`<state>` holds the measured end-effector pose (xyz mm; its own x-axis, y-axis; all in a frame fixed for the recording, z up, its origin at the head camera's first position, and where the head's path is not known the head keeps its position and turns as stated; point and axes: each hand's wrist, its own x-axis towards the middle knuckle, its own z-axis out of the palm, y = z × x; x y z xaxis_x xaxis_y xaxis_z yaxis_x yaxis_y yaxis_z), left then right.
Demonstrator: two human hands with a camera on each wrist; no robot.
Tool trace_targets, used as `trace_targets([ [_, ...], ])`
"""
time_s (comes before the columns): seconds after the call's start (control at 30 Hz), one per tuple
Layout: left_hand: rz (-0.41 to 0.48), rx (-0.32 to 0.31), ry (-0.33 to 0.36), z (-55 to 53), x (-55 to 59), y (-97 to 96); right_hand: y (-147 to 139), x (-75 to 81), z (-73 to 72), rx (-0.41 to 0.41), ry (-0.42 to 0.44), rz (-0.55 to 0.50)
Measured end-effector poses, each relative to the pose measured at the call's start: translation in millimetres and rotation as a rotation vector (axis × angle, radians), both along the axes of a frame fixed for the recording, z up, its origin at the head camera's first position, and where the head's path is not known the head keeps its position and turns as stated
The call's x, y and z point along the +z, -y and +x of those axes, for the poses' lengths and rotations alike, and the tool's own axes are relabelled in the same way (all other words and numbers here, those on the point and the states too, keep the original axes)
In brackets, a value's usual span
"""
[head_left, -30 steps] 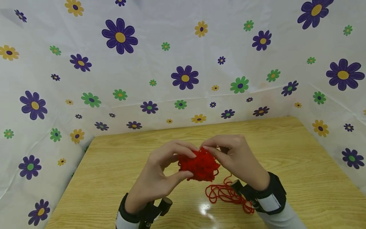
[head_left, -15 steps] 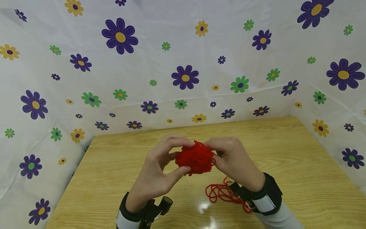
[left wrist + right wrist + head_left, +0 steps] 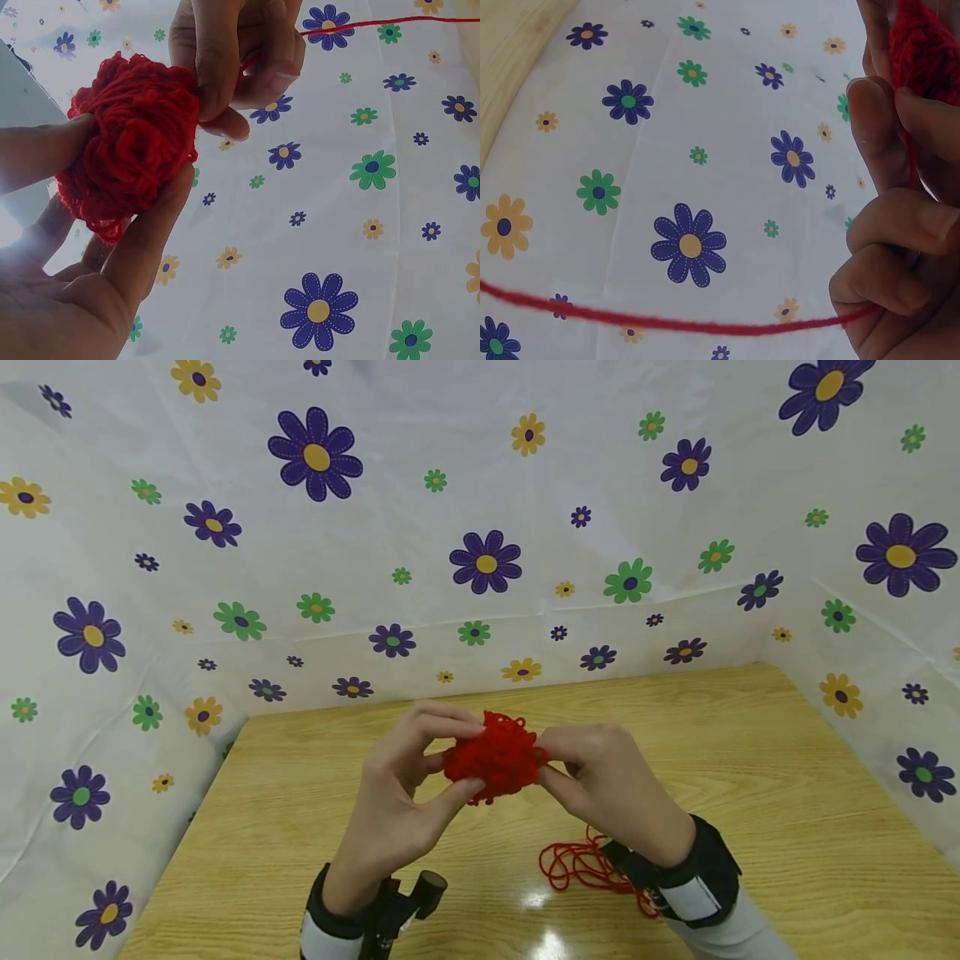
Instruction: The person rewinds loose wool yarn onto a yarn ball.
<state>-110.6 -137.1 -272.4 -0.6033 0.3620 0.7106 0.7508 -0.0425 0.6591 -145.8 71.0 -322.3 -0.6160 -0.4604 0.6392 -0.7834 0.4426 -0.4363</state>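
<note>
A red ball of yarn (image 3: 497,758) is held above the table between both hands. My left hand (image 3: 405,785) grips its left side, thumb below and fingers over the top. In the left wrist view the yarn ball (image 3: 139,150) shows wound strands with loops along its edge. At its right side my right hand (image 3: 611,785) pinches the yarn between thumb and index finger. From the right hand's curled lower fingers (image 3: 885,277), a red strand (image 3: 705,326) trails away in the right wrist view.
Loose loops of red yarn (image 3: 581,867) lie on the wooden table (image 3: 300,827), below the right hand. A white flower-patterned cloth (image 3: 420,527) stands behind and on both sides of the table. Each wrist wears a black strap with a small camera mount.
The yarn ball has moved left and slightly up with the left hand, and has turned a little. The right hand has shifted from the ball's top to its right side.
</note>
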Motion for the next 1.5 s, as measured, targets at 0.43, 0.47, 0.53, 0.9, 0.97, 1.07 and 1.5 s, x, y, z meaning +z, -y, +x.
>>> trace_targets([
  [0.43,-0.008,0.179,-0.076,-6.1,-3.0,0.5,7.0,4.7,9.1,0.043,-0.007,0.059],
  [0.47,-0.017,0.192,-0.082,-6.5,-3.6,0.3,7.2,4.8,9.8,0.043,-0.004,0.062],
  [0.53,-0.044,0.222,-0.095,-7.4,-4.6,-0.2,7.6,5.5,11.2,0.044,0.006,0.064],
  [0.9,-0.281,0.398,-0.237,-15.6,-16.0,-3.6,9.4,8.6,18.3,0.114,0.058,0.042],
  [0.97,-0.325,0.392,-0.232,-20.4,-22.6,-2.5,8.7,9.4,19.5,0.115,0.055,0.04],
  [1.07,-0.397,0.366,-0.206,-27.2,-33.4,-0.6,7.2,11.4,21.4,0.12,0.064,0.037],
  [1.5,-0.543,0.233,-0.101,-28.3,-42.8,-3.8,-2.4,17.2,17.5,0.086,0.066,-0.067],
])
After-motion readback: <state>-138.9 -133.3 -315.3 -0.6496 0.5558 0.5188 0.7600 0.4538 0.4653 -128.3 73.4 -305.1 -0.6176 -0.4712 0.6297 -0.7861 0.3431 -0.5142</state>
